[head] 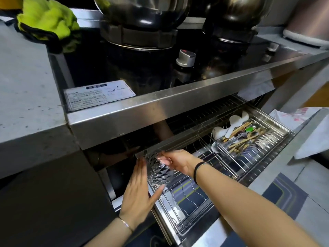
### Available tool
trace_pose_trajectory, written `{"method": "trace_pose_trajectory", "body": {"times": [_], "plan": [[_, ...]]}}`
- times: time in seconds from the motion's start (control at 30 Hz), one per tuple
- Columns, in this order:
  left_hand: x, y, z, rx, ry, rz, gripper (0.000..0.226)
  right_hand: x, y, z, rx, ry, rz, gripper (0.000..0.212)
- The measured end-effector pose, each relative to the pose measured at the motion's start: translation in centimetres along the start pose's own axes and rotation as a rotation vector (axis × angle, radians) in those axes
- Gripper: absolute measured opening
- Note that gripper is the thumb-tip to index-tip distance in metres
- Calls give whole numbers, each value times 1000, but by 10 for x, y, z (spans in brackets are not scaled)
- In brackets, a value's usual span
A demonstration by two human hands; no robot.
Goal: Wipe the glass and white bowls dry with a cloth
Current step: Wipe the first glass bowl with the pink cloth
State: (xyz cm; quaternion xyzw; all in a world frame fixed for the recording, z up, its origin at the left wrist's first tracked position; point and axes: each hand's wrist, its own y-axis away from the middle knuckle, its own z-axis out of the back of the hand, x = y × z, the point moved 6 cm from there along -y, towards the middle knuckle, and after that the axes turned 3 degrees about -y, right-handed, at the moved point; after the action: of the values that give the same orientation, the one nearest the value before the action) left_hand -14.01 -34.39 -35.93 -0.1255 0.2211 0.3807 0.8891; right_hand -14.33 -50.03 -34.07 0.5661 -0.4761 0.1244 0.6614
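Right hand [179, 163] gripping glass bowl [161, 173], left hand [139, 191] flat against it

This is a kitchen, by its looks a home one. A black glass hob [124, 73] is set into a grey stone worktop [23, 97], with a steel pot [142, 11] on one burner, a second pot [236, 9] on the other, and a turn knob [186, 57] in front of them. Under the hob's steel front edge a drawer [276, 124] stands pulled out. It is fitted with a wire dish rack [188, 195] and a cutlery basket [256, 145] that holds chopsticks [240, 130] and white soup spoons [219, 131]. A crumpled green cloth [46, 18] lies at the hob's far left corner.
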Motion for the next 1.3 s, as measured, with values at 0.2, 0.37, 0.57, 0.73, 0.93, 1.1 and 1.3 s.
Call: {"method": "trace_pose_trajectory", "body": {"times": [0.2, 0.37, 0.57, 0.73, 0.93, 1.1, 1.3], "plan": [[1, -3, -4, -16, -14, 0, 103, -7, -9, 1, -28, 20, 11, 14], [1, -4, -4, -10, -24, -2, 101, -14, -7, -4, 72, 123, 4, 9], [1, -5, -3, -10, -54, -4, 106, -7, 6, 3, -13, 262, 20, 35], [0, 0, -5, 31, -109, 12, 89, 11, 33, 24, -192, 461, 106, 10], [-26, 10, 24, 218, -133, 16, 94, 29, 94, 23, -161, 585, 353, 8], [-74, 4, 103, 83, -43, -50, 30, 67, 165, 12, -288, 612, 616, 16], [-104, 46, 252, -185, 113, -206, 19, 127, 270, -39, -370, 546, 984, 20]]}}
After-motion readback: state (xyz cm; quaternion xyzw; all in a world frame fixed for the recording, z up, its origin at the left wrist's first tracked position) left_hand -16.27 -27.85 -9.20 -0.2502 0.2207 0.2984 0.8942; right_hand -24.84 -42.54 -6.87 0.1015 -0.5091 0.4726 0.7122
